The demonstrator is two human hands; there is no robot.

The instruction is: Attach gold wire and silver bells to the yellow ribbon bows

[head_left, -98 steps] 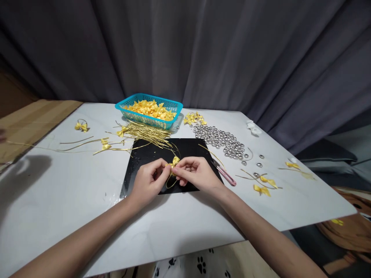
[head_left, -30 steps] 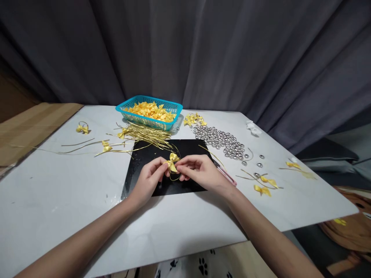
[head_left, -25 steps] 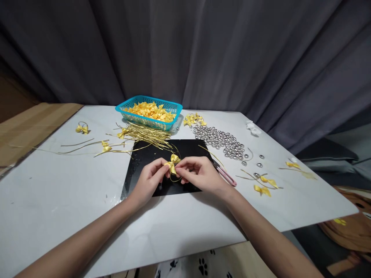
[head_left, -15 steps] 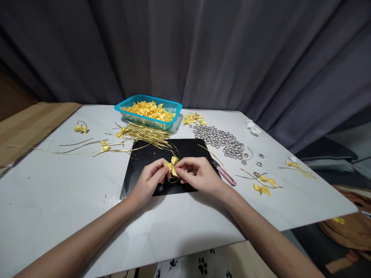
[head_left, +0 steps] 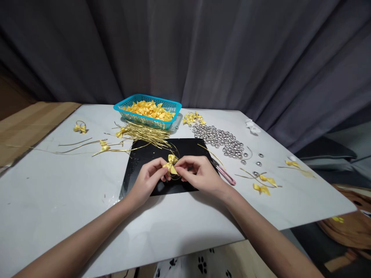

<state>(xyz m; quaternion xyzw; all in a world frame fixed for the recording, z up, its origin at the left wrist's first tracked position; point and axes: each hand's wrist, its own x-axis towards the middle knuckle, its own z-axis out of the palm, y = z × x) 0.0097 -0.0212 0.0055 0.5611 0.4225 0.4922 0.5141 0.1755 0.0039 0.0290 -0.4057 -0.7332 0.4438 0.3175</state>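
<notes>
A glossy yellow bow (head_left: 171,168) with smooth, pointed lobes, one up and one down, and thin gold cord (head_left: 174,179) curving below it, is held over the black mat (head_left: 145,154). The left hand (head_left: 149,177) pinches its left side; the right hand (head_left: 199,172), thumb and fingertip together, its right.

Two hands (head_left: 197,172) hold one bow (head_left: 171,166); three more lie left, three right. There is one mat (head_left: 145,153), one basket (head_left: 167,124), one pink tool (head_left: 227,176); five beads (head_left: 259,164) lie loose right of their heap (head_left: 218,139). The basket's bows (head_left: 149,110), far bow cluster (head_left: 193,118), heaped beads and cords (head_left: 147,134) are too crowded to count.
</notes>
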